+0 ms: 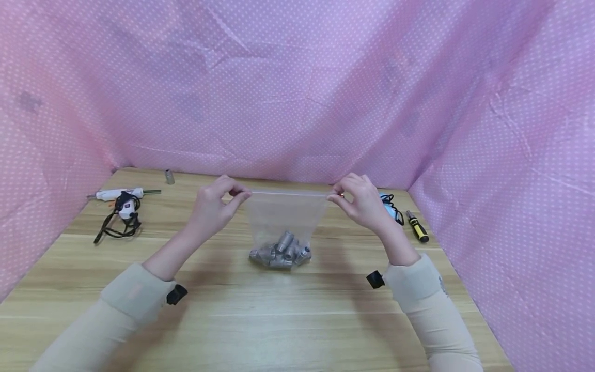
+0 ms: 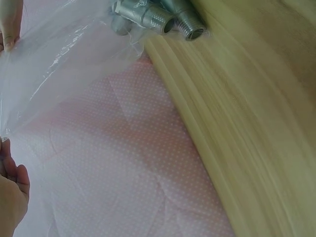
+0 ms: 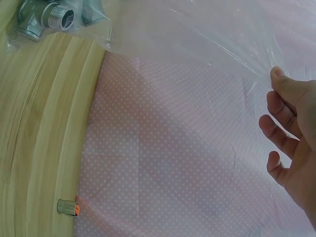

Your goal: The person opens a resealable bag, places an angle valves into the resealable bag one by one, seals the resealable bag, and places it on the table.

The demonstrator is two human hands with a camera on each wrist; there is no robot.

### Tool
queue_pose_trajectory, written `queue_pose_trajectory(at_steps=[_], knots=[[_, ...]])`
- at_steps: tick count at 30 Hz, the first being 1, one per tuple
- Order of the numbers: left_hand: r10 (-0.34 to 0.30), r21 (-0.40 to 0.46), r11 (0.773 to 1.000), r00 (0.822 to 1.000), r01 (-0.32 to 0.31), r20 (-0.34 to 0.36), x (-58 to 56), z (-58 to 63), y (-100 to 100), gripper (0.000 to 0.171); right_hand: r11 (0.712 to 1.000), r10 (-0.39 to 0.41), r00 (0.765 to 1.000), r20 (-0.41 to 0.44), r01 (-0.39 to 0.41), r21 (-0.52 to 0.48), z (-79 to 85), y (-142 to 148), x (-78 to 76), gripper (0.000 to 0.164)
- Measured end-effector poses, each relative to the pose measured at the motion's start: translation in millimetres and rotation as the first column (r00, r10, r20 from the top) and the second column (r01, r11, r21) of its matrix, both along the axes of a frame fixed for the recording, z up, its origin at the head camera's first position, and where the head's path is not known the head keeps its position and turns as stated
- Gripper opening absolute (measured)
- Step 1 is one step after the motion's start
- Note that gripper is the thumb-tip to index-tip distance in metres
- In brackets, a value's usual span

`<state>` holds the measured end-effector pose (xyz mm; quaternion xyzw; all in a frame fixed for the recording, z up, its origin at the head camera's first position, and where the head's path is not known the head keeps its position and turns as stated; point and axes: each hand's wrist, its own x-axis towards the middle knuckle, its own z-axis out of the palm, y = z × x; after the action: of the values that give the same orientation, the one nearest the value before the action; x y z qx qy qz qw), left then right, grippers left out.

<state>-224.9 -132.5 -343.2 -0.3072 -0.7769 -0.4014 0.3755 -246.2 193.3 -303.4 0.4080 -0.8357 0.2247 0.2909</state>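
Observation:
A clear zip bag [image 1: 288,212] hangs stretched between both hands, its top edge pulled straight. My left hand [image 1: 216,204] pinches the top left corner between thumb and fingertips. At the top right corner, my right hand [image 1: 360,201] pinches the edge; in the right wrist view its other fingers [image 3: 279,133] are loosely bent away from the plastic. Several grey threaded metal pipe fittings [image 1: 284,242] lie heaped in the bottom of the bag, low over the wooden table. The left wrist view shows the threaded ends of some fittings [image 2: 190,29] through the plastic.
One metal fitting [image 1: 169,177] stands near the table's back left. A white soldering iron [image 1: 120,194] with a black cord [image 1: 122,230] lies at left. On the right are a blue item with black cable [image 1: 392,209] and a yellow-black screwdriver [image 1: 418,227]. Pink dotted cloth [image 1: 288,93] surrounds the table.

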Motion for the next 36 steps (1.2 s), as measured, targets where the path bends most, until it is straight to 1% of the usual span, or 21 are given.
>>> queue_pose_trajectory(at_steps=[4,6,7,9,10,12,13,14,16,17,18,19,22,23,25,28,29,31,32,35,36], knots=[[-0.013,0.018,1.0,0.997,0.012,0.075,0.3,-5.5,0.0,0.013,1.0,-0.008,1.0,0.018,0.008,-0.024,-1.1,1.0,-1.7,0.014],[-0.022,0.015,1.0,0.989,0.02,0.146,1.7,-10.3,-0.4,0.018,0.999,-0.012,0.999,0.03,0.013,-0.034,-1.6,2.3,-2.8,0.013],[-0.038,0.02,0.999,0.98,0.035,0.198,2.5,-14.0,-0.5,0.024,0.999,-0.012,0.999,0.035,0.014,-0.04,-2.0,3.3,-3.3,0.013],[-0.067,0.022,0.998,0.945,0.063,0.321,4.1,-23.9,0.0,0.037,0.999,-0.014,0.999,0.042,0.016,-0.051,-2.5,5.3,-4.7,0.013],[-0.085,0.021,0.996,0.916,0.083,0.392,4.4,-30.4,0.4,0.045,0.998,-0.012,0.999,0.04,0.014,-0.057,-2.8,6.3,-5.6,0.013],[-0.117,0.029,0.992,0.831,0.12,0.544,6.1,-44.9,2.7,0.062,0.998,-0.009,0.999,0.036,0.012,-0.067,-3.4,7.8,-7.4,0.013],[-0.134,0.03,0.989,0.782,0.145,0.609,6.5,-53.3,4.1,0.07,0.998,-0.009,0.999,0.036,0.012,-0.069,-3.6,8.3,-8.3,0.013],[-0.137,0.02,0.986,0.736,0.165,0.663,6.7,-61.8,5.7,0.077,0.997,-0.011,0.999,0.036,0.014,-0.072,-3.9,8.8,-9.1,0.013],[-0.157,0.013,0.976,0.659,0.218,0.735,6.4,-77.3,8.9,0.089,0.997,-0.016,0.999,0.039,0.019,-0.075,-4.4,9.3,-10.5,0.014],[-0.156,0.005,0.972,0.63,0.235,0.76,6.2,-84.2,10.3,0.093,0.997,-0.022,0.999,0.043,0.025,-0.074,-4.6,9.4,-11.2,0.014],[-0.168,0.003,0.966,0.614,0.26,0.771,5.3,-90.6,11.7,0.095,0.997,-0.028,0.999,0.046,0.031,-0.073,-4.9,9.6,-11.9,0.014],[-0.178,0.008,0.96,0.591,0.279,0.786,4.8,-95.8,12.8,0.096,0.997,-0.033,0.998,0.051,0.037,-0.074,-5.2,9.7,-12.5,0.014],[-0.228,0.031,0.94,0.554,0.341,0.801,2.9,-106.9,16.1,0.096,0.996,-0.047,0.997,0.063,0.052,-0.076,-6.0,10.7,-14.4,0.014],[-0.243,0.039,0.933,0.545,0.359,0.803,2.3,-109.6,17.0,0.095,0.995,-0.052,0.996,0.068,0.058,-0.078,-6.3,11.3,-15.0,0.013],[-0.286,0.057,0.914,0.54,0.402,0.792,0.9,-114.2,19.0,0.091,0.994,-0.06,0.995,0.077,0.066,-0.085,-6.6,12.7,-16.2,0.013],[-0.334,0.054,0.89,0.567,0.452,0.753,-1.4,-119.8,21.8,0.082,0.992,-0.076,0.993,0.09,0.084,-0.098,-7.2,15.5,-18.3,0.012],[-0.343,0.048,0.885,0.58,0.463,0.739,-2.2,-121.3,22.4,0.078,0.99,-0.085,0.992,0.096,0.094,-0.101,-7.5,16.5,-18.9,0.012],[-0.352,0.035,0.88,0.602,0.473,0.717,-3.7,-123.9,23.4,0.069,0.988,-0.104,0.989,0.106,0.115,-0.106,-7.9,18.3,-20.1,0.012],[-0.356,0.032,0.879,0.609,0.476,0.709,-4.5,-125.0,23.6,0.064,0.986,-0.113,0.987,0.112,0.126,-0.109,-8.3,19.3,-20.9,0.012],[-0.357,0.034,0.879,0.608,0.476,0.709,-7.0,-127.7,23.0,0.053,0.982,-0.137,0.982,0.128,0.152,-0.115,-8.6,21.3,-22.8,0.013],[-0.359,0.038,0.878,0.603,0.477,0.712,-7.9,-128.4,22.7,0.051,0.98,-0.141,0.981,0.136,0.158,-0.118,-8.4,21.7,-23.2,0.013]])
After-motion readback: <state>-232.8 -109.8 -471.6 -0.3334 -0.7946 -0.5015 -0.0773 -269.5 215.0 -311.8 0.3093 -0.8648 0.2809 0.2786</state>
